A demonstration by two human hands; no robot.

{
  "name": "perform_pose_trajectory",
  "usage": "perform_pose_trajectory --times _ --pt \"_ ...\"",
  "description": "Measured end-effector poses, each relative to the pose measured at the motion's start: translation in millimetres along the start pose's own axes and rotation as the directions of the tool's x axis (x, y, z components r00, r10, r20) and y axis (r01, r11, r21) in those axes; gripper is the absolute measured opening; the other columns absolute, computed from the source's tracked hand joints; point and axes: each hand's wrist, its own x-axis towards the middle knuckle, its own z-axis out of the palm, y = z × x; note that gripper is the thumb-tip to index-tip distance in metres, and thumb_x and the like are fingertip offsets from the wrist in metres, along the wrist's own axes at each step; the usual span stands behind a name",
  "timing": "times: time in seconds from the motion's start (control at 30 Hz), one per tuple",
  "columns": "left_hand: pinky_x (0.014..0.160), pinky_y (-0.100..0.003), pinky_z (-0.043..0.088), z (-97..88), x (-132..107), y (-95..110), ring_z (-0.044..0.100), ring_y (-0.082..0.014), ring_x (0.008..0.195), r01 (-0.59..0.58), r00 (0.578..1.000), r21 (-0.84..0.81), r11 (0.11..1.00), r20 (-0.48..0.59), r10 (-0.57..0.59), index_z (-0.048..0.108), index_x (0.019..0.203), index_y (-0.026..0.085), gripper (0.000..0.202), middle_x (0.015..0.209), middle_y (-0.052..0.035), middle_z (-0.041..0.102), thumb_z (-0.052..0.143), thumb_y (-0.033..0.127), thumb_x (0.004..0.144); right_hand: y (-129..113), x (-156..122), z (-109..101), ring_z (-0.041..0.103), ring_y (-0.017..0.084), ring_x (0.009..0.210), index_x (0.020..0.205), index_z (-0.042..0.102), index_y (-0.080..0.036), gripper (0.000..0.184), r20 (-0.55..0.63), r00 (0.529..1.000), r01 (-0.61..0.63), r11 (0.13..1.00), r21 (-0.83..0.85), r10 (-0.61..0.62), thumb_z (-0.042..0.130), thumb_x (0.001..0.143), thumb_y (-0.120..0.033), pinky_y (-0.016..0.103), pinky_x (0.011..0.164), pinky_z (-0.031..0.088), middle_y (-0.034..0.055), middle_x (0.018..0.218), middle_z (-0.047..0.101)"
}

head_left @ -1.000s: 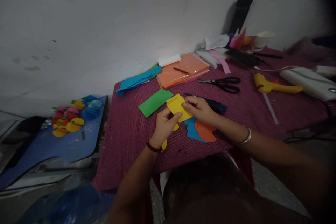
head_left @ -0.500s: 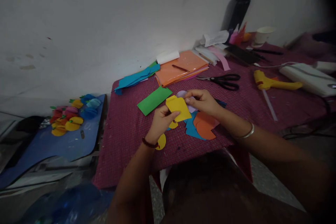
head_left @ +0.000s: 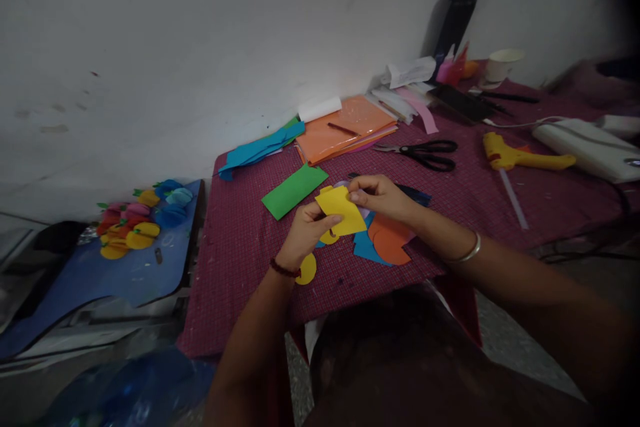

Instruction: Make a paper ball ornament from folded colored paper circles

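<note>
Yellow paper (head_left: 345, 212), in what looks like more than one layer, is held above the table. My left hand (head_left: 311, 230) is closed on its left side, thumb on top. My right hand (head_left: 383, 197) pinches its upper right corner between thumb and fingertips. Below lie yellow paper circles (head_left: 307, 269), orange paper pieces (head_left: 387, 243), and blue paper (head_left: 367, 248). Lilac paper is partly hidden behind my right hand. A folded green paper (head_left: 295, 191) rests just beyond my left hand.
Black-handled scissors (head_left: 425, 152) lie behind my right hand. Farther right is a yellow glue gun (head_left: 525, 159). Orange sheets (head_left: 345, 130) and blue strips (head_left: 260, 148) line the wall side. Colourful paper shapes (head_left: 140, 223) sit on a blue board (head_left: 135, 277) at left.
My right hand has shifted slightly left onto the corner of the yellow paper. The paper has tilted a little, and its lower edge sits slightly lower. My left hand keeps its hold.
</note>
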Motion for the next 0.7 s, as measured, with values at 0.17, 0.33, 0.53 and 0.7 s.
perform_pose_trajectory --times 0.17,0.33,0.53,0.7 --pt "0.068 -0.027 0.053 -2.0 -0.9 -1.2 0.068 -0.0149 0.071 0.001 1.000 0.005 1.000 0.017 -0.001 0.076 0.100 0.017 0.040 0.094 -0.0055 0.077 0.085 0.038 0.067 1.6 0.4 1.8 0.043 0.009 0.056 0.070 0.057 -0.016 0.052 0.021 1.000 -0.002 0.999 0.050 0.001 0.069 0.074 -0.067 0.023 0.054 0.036 -0.0036 0.062 0.049" --pt "0.072 -0.025 0.054 -0.9 -0.7 0.5 0.069 -0.0145 0.076 -0.014 1.000 -0.020 1.000 0.023 0.015 0.076 0.099 0.018 0.037 0.095 -0.0045 0.078 0.086 0.035 0.067 3.8 1.4 2.2 0.041 0.009 0.056 0.069 0.055 -0.017 0.054 0.022 1.000 -0.017 0.998 0.065 0.016 0.069 0.072 -0.069 0.023 0.054 0.034 -0.0043 0.061 0.046" --pt "0.073 -0.026 0.055 -1.0 -1.0 -0.6 0.070 -0.0155 0.079 -0.023 1.000 -0.040 0.999 0.016 0.024 0.076 0.100 0.018 0.037 0.097 -0.0041 0.078 0.086 0.033 0.067 4.9 1.4 2.8 0.043 0.009 0.055 0.071 0.055 -0.017 0.056 0.036 0.998 -0.062 0.996 0.067 0.060 0.068 0.072 -0.072 0.023 0.053 0.035 -0.0042 0.060 0.048" --pt "0.073 -0.029 0.055 -0.7 -2.3 -3.6 0.070 -0.0174 0.078 -0.024 0.999 -0.009 1.000 0.022 0.024 0.075 0.098 0.016 0.038 0.095 -0.0056 0.077 0.085 0.036 0.068 6.3 1.1 4.3 0.047 0.010 0.056 0.071 0.056 -0.017 0.053 0.061 0.994 -0.095 0.994 0.049 0.092 0.069 0.073 -0.068 0.024 0.053 0.038 -0.0031 0.060 0.052"
